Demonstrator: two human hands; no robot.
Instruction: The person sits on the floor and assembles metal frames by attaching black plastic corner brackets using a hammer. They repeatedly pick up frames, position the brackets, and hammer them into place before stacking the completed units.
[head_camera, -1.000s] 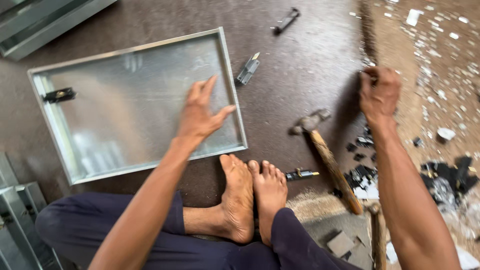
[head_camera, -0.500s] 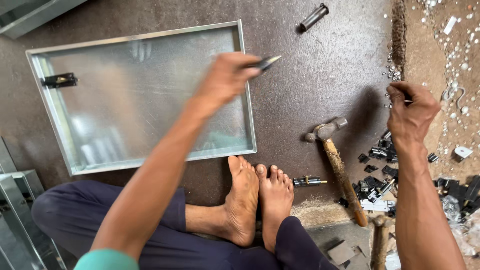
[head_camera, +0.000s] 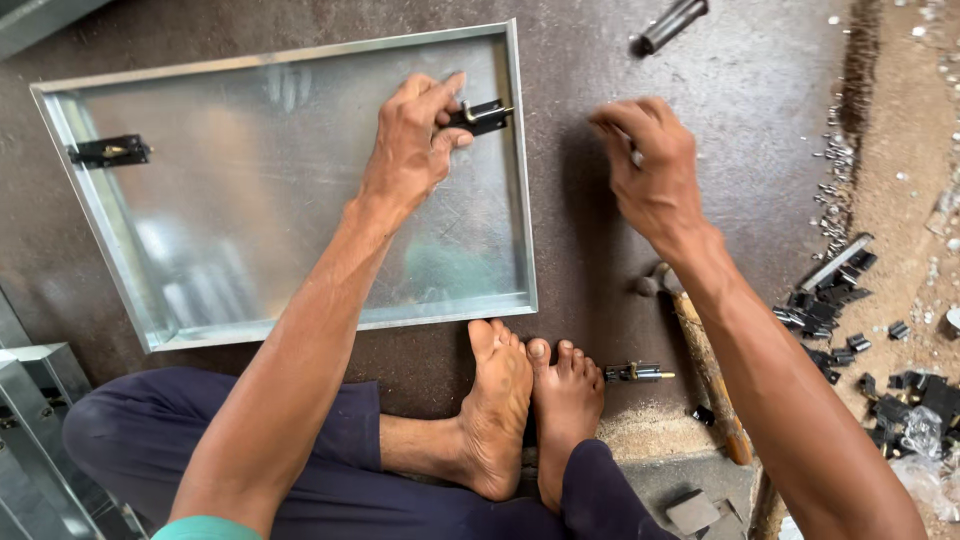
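A shallow rectangular tray of shiny sheet metal (head_camera: 140, 300) lies on the dark floor in front of me. My left hand (head_camera: 412, 140) holds a small black latch bolt (head_camera: 480, 116) against the tray's inner right wall, near the top corner. A second black latch (head_camera: 110, 151) sits fixed at the tray's left wall. My right hand (head_camera: 650, 170) hovers to the right of the tray with fingers pinched on a tiny part I cannot identify. My bare feet (head_camera: 530, 400) rest just below the tray.
A wooden-handled hammer (head_camera: 700, 350) lies right of my feet, partly under my right arm. Another latch bolt (head_camera: 640, 373) lies by my toes, and one more (head_camera: 672, 24) at the top. Several small black parts (head_camera: 830, 310) are scattered on the right. Metal frames (head_camera: 30, 420) stand at lower left.
My left hand picked up the latch bolt beside the tray and brought it against the tray's inner right wall. My right hand moved left from the parts pile toward the tray.
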